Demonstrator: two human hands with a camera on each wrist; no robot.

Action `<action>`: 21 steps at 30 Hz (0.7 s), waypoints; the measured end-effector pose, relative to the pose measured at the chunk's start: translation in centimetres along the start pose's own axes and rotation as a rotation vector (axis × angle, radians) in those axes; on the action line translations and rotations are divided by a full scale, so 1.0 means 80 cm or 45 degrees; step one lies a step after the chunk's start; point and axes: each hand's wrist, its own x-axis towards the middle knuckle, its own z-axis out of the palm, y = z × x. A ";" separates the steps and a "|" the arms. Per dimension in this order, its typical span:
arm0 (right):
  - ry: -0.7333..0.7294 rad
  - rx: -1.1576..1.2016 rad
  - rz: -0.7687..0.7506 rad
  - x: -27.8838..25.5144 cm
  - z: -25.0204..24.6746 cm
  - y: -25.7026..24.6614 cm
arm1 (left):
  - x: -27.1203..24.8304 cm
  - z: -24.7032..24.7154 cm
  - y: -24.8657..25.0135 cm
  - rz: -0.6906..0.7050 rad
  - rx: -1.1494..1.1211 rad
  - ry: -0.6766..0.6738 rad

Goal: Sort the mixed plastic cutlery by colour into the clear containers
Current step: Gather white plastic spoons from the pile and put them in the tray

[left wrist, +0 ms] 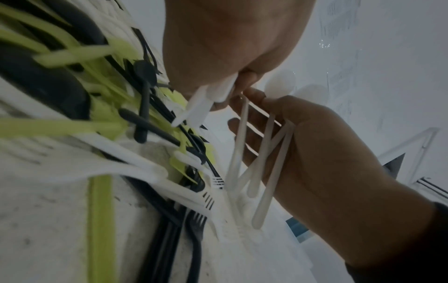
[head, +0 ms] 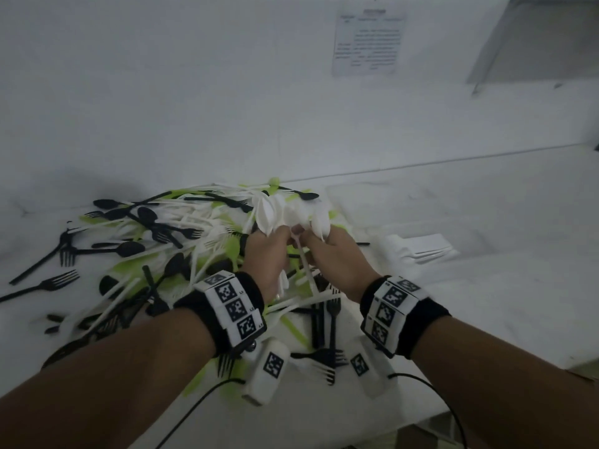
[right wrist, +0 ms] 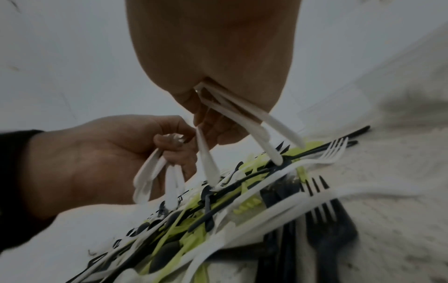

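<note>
Head view gives me both hands raised close together over the table [head: 486, 222]: my left hand [head: 267, 254] is curled round a bunch of white plastic spoons [head: 270, 212], and my right hand [head: 334, 254] pinches more white plastic cutlery [head: 319, 225]. Directly beneath both grips lies the mixed pile of black, white and lime-green plastic cutlery [head: 155, 241], with a clear plastic container [head: 418, 247] to the right of my right grip.
</note>
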 end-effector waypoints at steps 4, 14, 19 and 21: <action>0.128 -0.052 -0.063 -0.008 -0.009 0.014 | -0.011 0.024 -0.006 0.101 0.037 0.132; -0.009 -0.018 -0.176 -0.007 0.000 0.027 | -0.014 0.000 -0.004 0.082 0.060 0.424; -0.113 -0.263 -0.363 0.000 0.013 0.016 | -0.006 -0.008 -0.002 0.104 0.040 0.361; -0.122 -0.335 -0.328 0.007 0.012 0.017 | -0.005 -0.009 0.001 0.124 0.038 0.291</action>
